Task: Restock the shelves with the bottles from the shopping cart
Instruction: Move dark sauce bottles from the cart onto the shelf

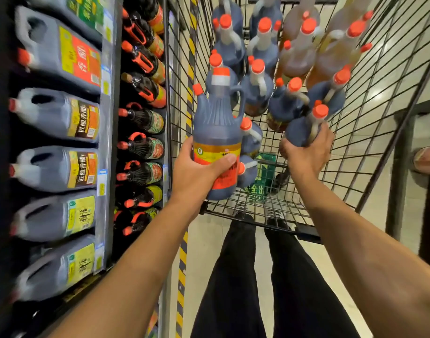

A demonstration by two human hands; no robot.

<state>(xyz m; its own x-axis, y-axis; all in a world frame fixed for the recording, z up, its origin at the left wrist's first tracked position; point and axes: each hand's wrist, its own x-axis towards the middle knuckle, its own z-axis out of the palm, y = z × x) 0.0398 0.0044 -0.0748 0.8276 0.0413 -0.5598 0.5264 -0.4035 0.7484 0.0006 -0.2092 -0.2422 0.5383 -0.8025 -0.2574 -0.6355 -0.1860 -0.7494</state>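
My left hand (197, 167) grips a dark bottle (217, 132) round its label, fingers (223, 162) clamped across the front, bottle upright and lifted clear of the shopping cart (379, 98). My right hand (306, 150) is down inside the cart, fingers curled round the shoulder of a second dark bottle (304, 129) (tilted, red cap pointing up). Best way on: carry the left bottle to the shelves (109, 98) just left of my fingers, keep it upright, label out, and slot it among matching stock; bring the right one out straight up so it doesn't knock its neighbours. In the cart beyond my fingers stand many more bottles: dark ones (257, 89) mostly, amber ones (304, 52) at the far right. Shelves hold big dark jugs (60, 115) and smaller dark bottles (143, 118) lying caps outward.
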